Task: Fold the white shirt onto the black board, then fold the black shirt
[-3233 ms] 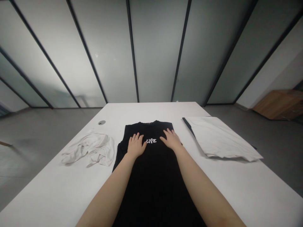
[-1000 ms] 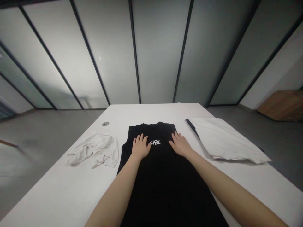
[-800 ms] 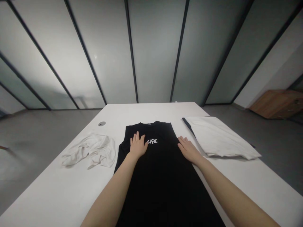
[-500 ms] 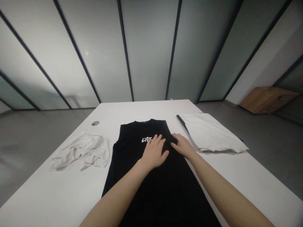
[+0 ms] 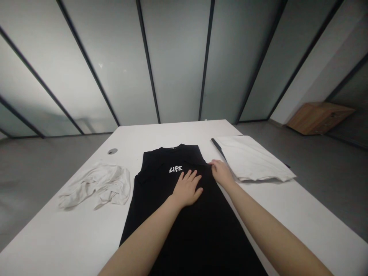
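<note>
A black T-shirt (image 5: 161, 191) lies spread on the white table, its neckline away from me and a white print across the chest. My left hand (image 5: 186, 188) rests flat on the shirt just below the print, fingers stretched and apart. At the shirt's right edge, near the armhole, my right hand (image 5: 222, 173) has its fingers curled in a pinch on the black cloth. The fingertips are partly hidden there.
A crumpled white cloth (image 5: 112, 184) lies on the left of the table (image 5: 69, 237). To the right is a flat stack of folded garments with a white one (image 5: 253, 159) on top. A wooden cabinet (image 5: 319, 118) stands on the floor at far right, and frosted glass panels (image 5: 175, 65) line the back.
My right hand has drawn slightly outward and its fingers have closed on the shirt's edge. My left hand has slid a little toward me, uncovering the print. The view has shifted slightly.
</note>
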Motion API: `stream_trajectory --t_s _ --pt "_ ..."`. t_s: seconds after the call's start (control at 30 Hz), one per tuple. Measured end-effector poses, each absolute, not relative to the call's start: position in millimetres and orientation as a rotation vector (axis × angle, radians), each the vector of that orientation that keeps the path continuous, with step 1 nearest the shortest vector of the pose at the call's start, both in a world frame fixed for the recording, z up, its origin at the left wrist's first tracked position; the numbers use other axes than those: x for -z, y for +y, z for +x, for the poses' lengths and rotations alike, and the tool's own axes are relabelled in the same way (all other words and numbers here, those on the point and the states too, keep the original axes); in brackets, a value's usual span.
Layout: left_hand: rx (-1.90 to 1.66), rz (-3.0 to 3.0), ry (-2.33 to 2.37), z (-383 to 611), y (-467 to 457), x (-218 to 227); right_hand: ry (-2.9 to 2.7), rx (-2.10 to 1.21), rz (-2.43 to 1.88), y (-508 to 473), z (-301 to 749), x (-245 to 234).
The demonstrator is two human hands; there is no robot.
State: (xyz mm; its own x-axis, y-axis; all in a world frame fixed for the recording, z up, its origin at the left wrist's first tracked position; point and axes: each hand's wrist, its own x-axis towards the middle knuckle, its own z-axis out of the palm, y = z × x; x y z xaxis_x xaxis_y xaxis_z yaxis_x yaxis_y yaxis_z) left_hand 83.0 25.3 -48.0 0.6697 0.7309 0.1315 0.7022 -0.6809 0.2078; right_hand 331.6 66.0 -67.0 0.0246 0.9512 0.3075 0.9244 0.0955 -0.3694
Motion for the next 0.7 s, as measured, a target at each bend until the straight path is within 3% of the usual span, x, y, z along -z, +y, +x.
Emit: stream_trajectory --t_s 0.7 --pt "-0.324 2.737 1.222 83 25 49 -1.982 -0.006 -1.506 59 323 61"
